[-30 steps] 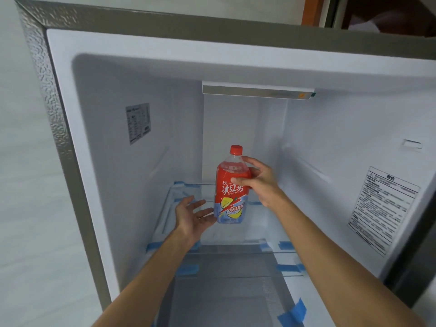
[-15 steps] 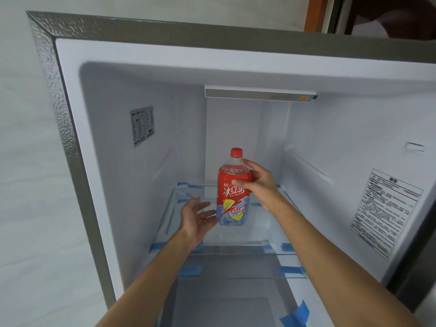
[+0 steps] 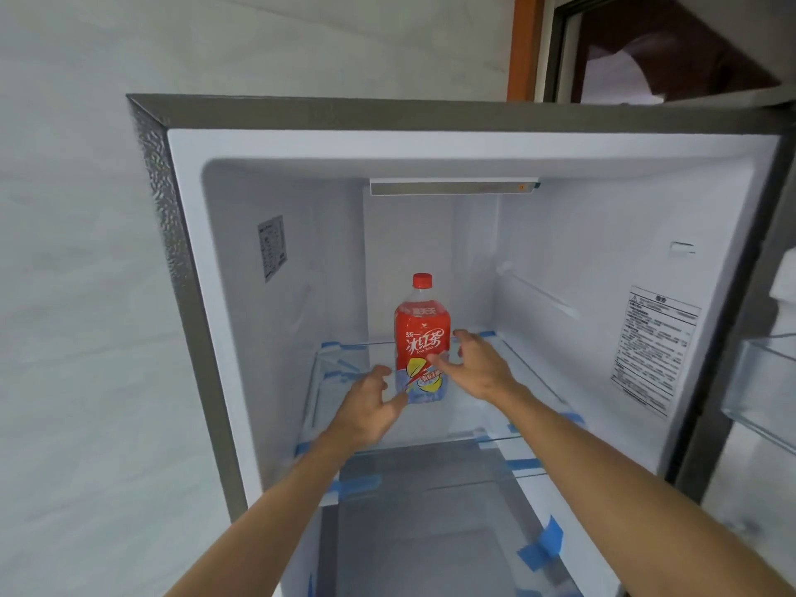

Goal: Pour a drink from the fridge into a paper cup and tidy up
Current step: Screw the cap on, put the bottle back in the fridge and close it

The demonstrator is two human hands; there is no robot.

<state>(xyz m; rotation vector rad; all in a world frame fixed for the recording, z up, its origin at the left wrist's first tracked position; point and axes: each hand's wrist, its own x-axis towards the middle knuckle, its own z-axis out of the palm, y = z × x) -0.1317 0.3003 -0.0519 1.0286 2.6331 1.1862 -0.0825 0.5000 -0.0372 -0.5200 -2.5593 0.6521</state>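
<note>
Fingers [image 3: 438, 360] of the right hand [image 3: 479, 369] have released the standing bottle [image 3: 422, 333].

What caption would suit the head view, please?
Left hand and right hand flank the upright bottle on the fridge shelf.

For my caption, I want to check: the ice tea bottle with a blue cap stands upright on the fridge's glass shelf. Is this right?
Not quite: the head view shows a red cap on the bottle. It does stand upright on the glass shelf.
</note>
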